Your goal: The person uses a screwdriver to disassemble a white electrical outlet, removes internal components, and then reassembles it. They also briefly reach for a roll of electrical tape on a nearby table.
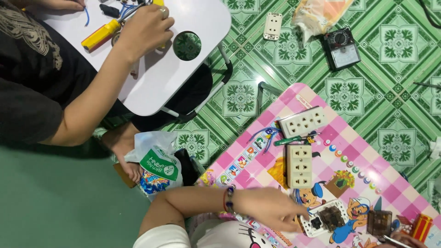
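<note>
The left hand (268, 207) lies flat over the pink checked tabletop (342, 138), a glossy printed surface with cartoon figures. Its fingers (298, 215) are stretched out and slightly spread, closed on nothing, the tips touching the white rim of an open switch plate (325, 217), a squarish plastic frame with dark blocks set inside. A beaded bracelet (228, 199) circles the wrist.

Just beyond the fingers stand two cream plastic socket strips (299, 166), both rectangular with rows of holes: one upright near the knuckles, the other tilted farther off. A green-handled screwdriver (294, 139) lies between them.

Of the right hand (398, 240) only a sliver shows at the bottom edge; whether it is open or closed cannot be told. Near it sit one dark translucent box (379, 222) and one small red block (421, 227).

Well apart, another person's hand (144, 30) rests on a smooth white tabletop (193, 69) beside a yellow-handled tool (100, 35). On the green patterned floor tiles (395, 87) lie one more white socket plate (272, 26) and one black meter (342, 48).
</note>
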